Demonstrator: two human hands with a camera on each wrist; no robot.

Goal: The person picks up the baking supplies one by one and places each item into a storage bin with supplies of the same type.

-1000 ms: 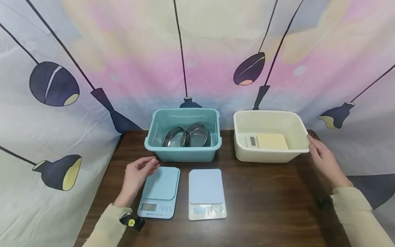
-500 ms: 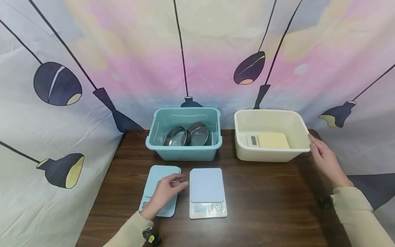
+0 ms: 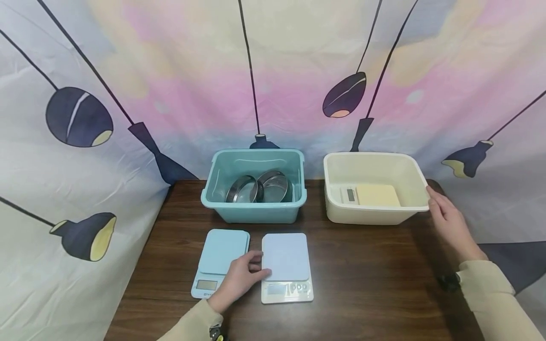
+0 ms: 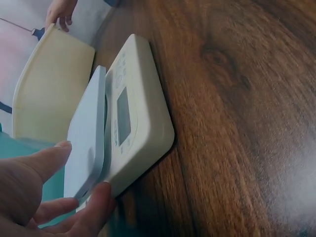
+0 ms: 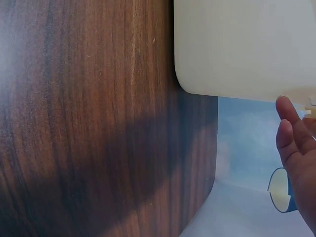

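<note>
My left hand [image 3: 241,279] is at the left edge of a white kitchen scale [image 3: 286,255]. In the left wrist view its thumb overlaps the platform of the scale, and the other fingers spread along the near edge of the base. The scale lies flat on the table. A light-blue kitchen scale [image 3: 222,251] lies under and left of this hand, partly covered by it. My right hand [image 3: 450,222] holds the right rim of a cream plastic bin [image 3: 371,215]. Inside the bin is a scale with a pale yellow platform [image 3: 377,195].
A teal plastic bin [image 3: 256,213] stands behind the two scales, holding round metal sieves [image 3: 244,189]. The brown wooden table [image 3: 371,284] reaches back to a hanging cloth [image 3: 192,71] printed with lamps.
My left hand has moved right and toward the person, from the light-blue scale's back left corner to the white scale's left edge. The right hand stays at the cream bin.
</note>
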